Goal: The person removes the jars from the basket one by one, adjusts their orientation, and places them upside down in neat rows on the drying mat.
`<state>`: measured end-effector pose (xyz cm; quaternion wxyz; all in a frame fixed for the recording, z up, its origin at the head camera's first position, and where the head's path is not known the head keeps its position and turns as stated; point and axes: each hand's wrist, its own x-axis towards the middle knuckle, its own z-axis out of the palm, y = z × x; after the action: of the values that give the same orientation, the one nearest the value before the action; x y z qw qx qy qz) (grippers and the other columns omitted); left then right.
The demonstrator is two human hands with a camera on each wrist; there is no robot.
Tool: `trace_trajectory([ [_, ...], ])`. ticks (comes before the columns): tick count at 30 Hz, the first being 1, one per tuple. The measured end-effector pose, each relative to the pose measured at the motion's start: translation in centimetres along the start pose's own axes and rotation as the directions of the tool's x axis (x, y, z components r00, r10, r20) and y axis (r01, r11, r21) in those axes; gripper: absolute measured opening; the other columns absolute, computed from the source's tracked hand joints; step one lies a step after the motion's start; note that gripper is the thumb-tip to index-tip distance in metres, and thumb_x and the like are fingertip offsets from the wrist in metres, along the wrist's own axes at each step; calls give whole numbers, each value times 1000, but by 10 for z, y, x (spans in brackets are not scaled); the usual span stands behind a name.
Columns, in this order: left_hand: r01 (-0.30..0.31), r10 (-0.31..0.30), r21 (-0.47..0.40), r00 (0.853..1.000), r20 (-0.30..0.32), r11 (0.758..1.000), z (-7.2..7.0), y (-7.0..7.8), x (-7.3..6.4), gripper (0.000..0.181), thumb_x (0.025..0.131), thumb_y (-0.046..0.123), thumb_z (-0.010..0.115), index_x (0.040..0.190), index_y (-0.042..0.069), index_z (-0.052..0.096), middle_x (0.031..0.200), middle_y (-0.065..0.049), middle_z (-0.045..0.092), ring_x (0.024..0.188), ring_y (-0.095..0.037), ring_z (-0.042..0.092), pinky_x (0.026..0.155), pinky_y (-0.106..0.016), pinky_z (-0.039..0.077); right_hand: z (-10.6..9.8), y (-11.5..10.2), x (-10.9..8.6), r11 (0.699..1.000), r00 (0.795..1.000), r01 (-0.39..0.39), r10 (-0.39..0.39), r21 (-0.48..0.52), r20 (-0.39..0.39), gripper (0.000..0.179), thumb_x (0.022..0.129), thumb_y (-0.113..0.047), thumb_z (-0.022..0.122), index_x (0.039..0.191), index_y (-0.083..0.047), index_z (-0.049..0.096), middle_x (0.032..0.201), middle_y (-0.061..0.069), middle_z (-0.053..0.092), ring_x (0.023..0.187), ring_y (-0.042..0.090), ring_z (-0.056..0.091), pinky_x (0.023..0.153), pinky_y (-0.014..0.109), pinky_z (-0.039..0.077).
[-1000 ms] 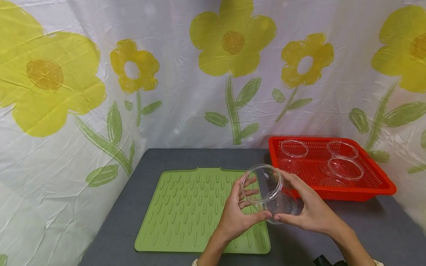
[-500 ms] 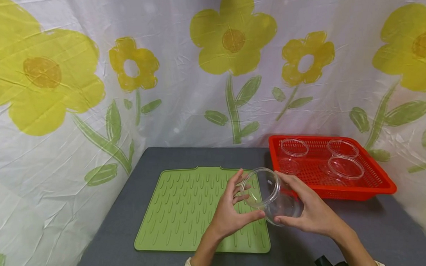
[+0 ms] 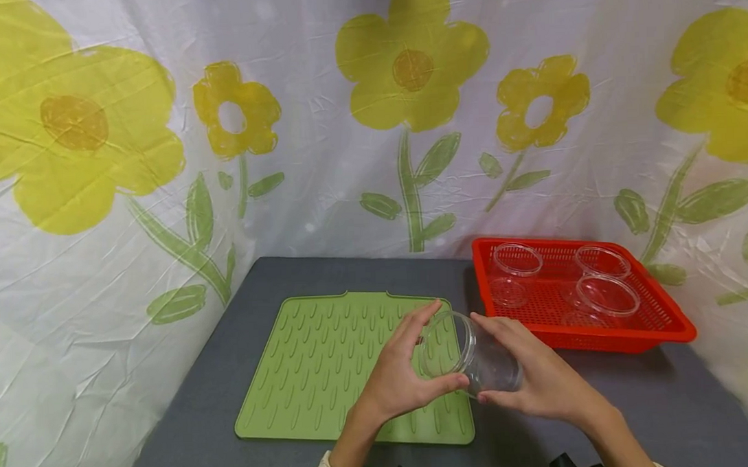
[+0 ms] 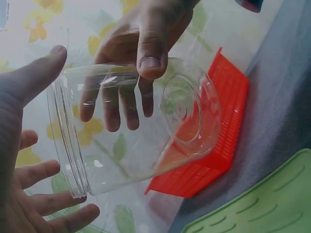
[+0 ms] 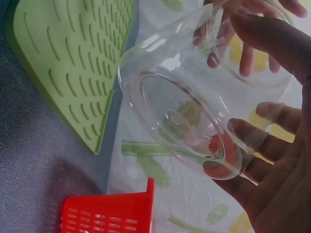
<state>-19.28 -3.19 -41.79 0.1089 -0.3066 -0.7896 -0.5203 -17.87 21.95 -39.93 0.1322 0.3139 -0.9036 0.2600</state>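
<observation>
A clear plastic jar [image 3: 494, 360] without a lid is held in the air over the right edge of the green mat [image 3: 329, 372]. It lies nearly on its side, its threaded mouth toward the left hand and its base toward the right. My left hand [image 3: 399, 378] holds the mouth end, thumb and fingers around the rim. Around the jar's body near the base, my right hand [image 3: 542, 375] grips with thumb and fingers. In the right wrist view the round base [image 5: 180, 116] shows a moulded ring and small raised letters.
A red perforated basket [image 3: 591, 339] stands at the back right, with several similar clear jars [image 3: 518, 273] upright inside. The ridged mat lies flat on a dark grey tabletop [image 3: 195, 418]. Behind hangs a white curtain [image 3: 311, 194] printed with yellow flowers.
The jar has tipped from mouth tilted up to nearly sideways, its mouth turning left. The left hand has shifted slightly left with it, and the right hand has rolled over a little.
</observation>
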Motion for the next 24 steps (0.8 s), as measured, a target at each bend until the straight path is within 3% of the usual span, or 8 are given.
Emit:
trace_trajectory([
  [9,21,-26,67,998,63,998,1,2,-4,85,83,44,83,154,45,37,161,14,39,148,-16,42,109,-50,48,1,-5,0,999,999,-9,11,-45,34,113,66,-40,97,159,-29,34,146,-4,53,125,12,52,94,46,58],
  [24,-2,1,21,999,49,1000,0,2,-6,75,85,38,81,151,39,45,152,9,48,134,-17,53,93,-30,55,2,-5,-2,999,998,-27,29,-29,54,112,66,-41,96,159,-31,34,150,-4,51,126,12,51,92,45,59],
])
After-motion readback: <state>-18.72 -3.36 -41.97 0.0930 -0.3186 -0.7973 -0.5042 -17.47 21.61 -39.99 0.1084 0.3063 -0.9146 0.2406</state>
